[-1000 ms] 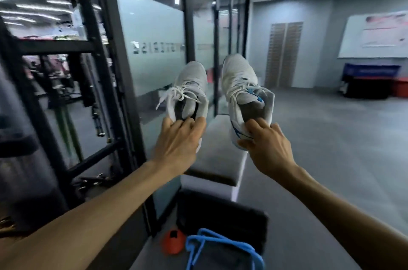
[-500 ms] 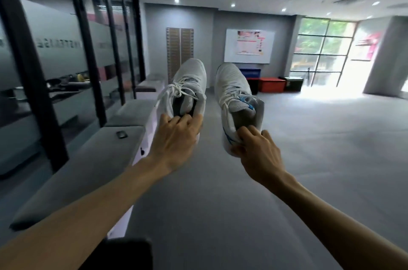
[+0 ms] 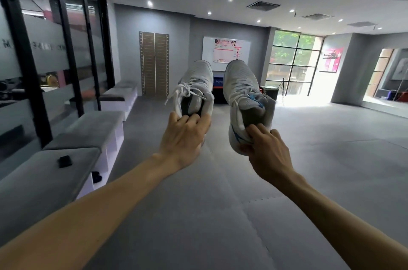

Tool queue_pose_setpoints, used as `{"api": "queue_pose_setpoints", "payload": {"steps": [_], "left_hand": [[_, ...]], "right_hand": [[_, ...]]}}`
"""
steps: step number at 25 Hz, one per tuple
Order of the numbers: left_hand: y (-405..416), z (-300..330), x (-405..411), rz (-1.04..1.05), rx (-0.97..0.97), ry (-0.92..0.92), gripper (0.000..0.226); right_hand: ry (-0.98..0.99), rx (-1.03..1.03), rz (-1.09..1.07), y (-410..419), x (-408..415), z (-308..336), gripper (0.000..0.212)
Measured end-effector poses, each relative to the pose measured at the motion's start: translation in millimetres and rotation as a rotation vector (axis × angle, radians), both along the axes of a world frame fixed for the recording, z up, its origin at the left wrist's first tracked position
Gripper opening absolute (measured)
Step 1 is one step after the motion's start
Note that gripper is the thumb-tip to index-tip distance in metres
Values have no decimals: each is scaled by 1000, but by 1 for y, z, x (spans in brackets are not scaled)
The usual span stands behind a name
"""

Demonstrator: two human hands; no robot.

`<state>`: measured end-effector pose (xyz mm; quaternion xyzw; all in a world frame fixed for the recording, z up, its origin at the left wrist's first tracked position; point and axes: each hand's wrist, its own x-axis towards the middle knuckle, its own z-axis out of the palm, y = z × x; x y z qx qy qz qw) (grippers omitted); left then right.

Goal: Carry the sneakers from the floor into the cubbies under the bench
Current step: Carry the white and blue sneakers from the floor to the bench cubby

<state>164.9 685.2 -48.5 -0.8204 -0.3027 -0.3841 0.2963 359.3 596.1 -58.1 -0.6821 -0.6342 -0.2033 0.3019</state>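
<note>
Two white sneakers are held up in front of me, toes pointing away. My left hand grips the heel of the left sneaker, whose laces hang loose. My right hand pinches the heel of the right sneaker, which has blue trim. A row of grey-cushioned benches with white cubbies underneath runs along the left wall, well left of both shoes. A dark item lies in the nearest cubby.
A small black object rests on the nearest bench cushion. Glass partitions with black frames stand behind the benches. Grey mat floor stretches ahead. Boxes and a tripod stand by the far window.
My view has swung right, from the glass wall and bench end to the open room. The benches now sit further left. Both hands still hold the sneakers up in the same grip.
</note>
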Motion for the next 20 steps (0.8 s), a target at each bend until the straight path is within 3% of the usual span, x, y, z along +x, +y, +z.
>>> {"api": "queue_pose_setpoints", "payload": {"steps": [6,13,17,20], "left_hand": [[137,3,59,39,11,9,53],[302,1,117,218,2,-9,39],[386,3,119,360,-3,3,51],[434,1,101,491,9,25,48]], "right_hand": [[5,27,32,142,72,4,20],[13,-7,213,344,139,6,21],[1,-16,346,457,143,11,19],[-14,-11,434,527,127,8,19]]}}
